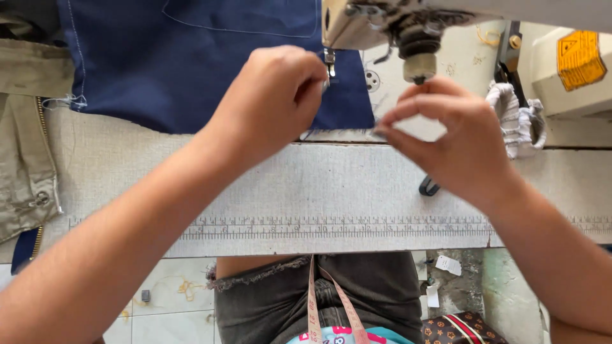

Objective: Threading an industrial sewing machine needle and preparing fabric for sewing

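A dark blue fabric piece point(185, 60) lies on the sewing machine table point(306, 185), reaching under the presser foot point(329, 64). My left hand point(271, 102) is closed over the fabric's right edge, just beside the presser foot. My right hand point(449, 140) pinches its thumb and fingers together in front of the machine head point(408, 28), below a small knob; what it pinches is too thin to tell, perhaps a thread.
A khaki garment with a zipper point(25, 146) lies at the table's left. A printed ruler strip point(331, 227) runs along the table's front edge. A striped cloth point(516, 114) hangs at the right. A measuring tape point(328, 306) hangs over my lap.
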